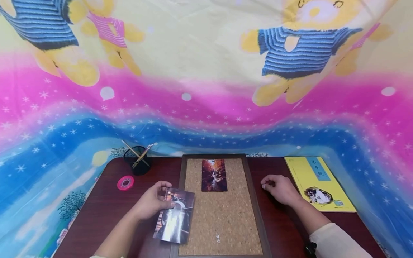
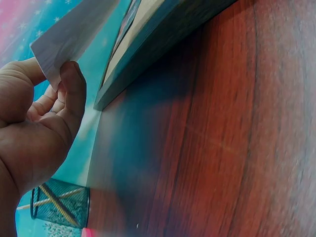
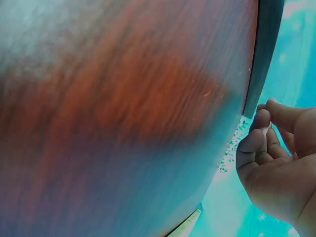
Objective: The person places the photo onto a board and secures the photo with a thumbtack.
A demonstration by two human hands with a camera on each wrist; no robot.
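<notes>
My left hand [image 1: 151, 201] pinches a glossy photo print [image 1: 175, 224] by its upper left edge, thumb on the picture side. The print is tilted and overlaps the left edge of a framed corkboard [image 1: 232, 218] in the head view; its pale back [image 2: 74, 34] shows in the left wrist view. At the top of the cork hangs a second photo [image 1: 214, 175], an orange autumn stream. To the right of the board is my right hand [image 1: 281, 189], fingers loosely curled and thumb near the index fingertip, with no object visible in it.
A black mesh pen cup [image 1: 142, 166] holding several sticks stands at the back left, a pink tape roll [image 1: 125, 183] in front of it. At the right lies a yellow book [image 1: 326, 193]. Small clear bits [image 1: 217, 238] sit low on the cork. A patterned cloth [image 1: 206, 118] hangs behind.
</notes>
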